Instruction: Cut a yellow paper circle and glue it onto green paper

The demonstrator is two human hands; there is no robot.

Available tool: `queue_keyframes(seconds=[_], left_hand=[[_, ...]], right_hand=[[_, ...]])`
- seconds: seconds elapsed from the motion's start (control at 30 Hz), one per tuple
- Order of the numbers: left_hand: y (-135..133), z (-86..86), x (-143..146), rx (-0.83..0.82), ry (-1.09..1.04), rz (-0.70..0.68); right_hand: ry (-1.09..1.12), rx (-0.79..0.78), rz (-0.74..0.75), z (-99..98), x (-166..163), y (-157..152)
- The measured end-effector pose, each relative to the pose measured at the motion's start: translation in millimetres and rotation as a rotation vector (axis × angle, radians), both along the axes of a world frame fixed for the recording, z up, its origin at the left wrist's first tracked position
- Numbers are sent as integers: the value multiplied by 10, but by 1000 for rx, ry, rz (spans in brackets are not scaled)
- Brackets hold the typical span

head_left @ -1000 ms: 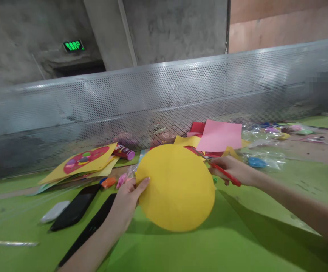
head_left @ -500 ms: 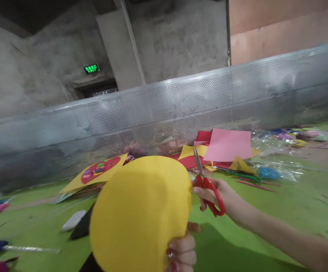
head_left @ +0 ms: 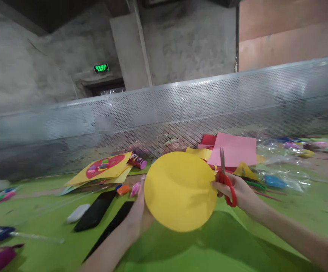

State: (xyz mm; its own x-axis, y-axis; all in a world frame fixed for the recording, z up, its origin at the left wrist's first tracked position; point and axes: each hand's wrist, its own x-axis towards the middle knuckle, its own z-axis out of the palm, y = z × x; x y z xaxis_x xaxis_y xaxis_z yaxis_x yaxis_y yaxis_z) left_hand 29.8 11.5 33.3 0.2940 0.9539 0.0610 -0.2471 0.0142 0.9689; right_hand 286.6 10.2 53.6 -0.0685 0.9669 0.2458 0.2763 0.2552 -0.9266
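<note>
A round piece of yellow paper (head_left: 179,190) is held up above the green table in front of me. My left hand (head_left: 143,211) grips its left edge, with most of the fingers hidden behind the paper. At the right edge, my right hand (head_left: 230,185) holds red-handled scissors (head_left: 226,189), blades pointing up, and its fingertips touch the paper. The blades look nearly closed. Behind the circle lie a pink paper sheet (head_left: 234,149) and some red and yellow paper.
Yellow paper with a red heart (head_left: 105,166) lies on a stack at the left, beside a purple-capped tube (head_left: 138,160). Nearer are a black phone-like slab (head_left: 96,211) and a white oval item (head_left: 78,213). A perforated metal panel (head_left: 164,109) borders the table.
The yellow circle has moved right and farther from me. My left hand has shifted from its lower right edge to its left edge. My right hand, still holding the scissors, now touches the paper.
</note>
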Motion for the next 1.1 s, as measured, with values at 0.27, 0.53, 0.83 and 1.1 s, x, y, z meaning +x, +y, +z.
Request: queue_keyframes(seconds=[0.27, 0.53, 0.83, 1.1], left_hand=[[166, 35, -103, 157, 300, 307], [140, -33, -63, 149, 288, 393], [111, 26, -56, 110, 224, 474], [130, 30, -77, 106, 213, 510]], right_hand=[[64, -24, -13, -37, 102, 85], [35, -49, -74, -30, 23, 31], [129, -73, -148, -83, 59, 79], [133, -103, -130, -124, 49, 74]])
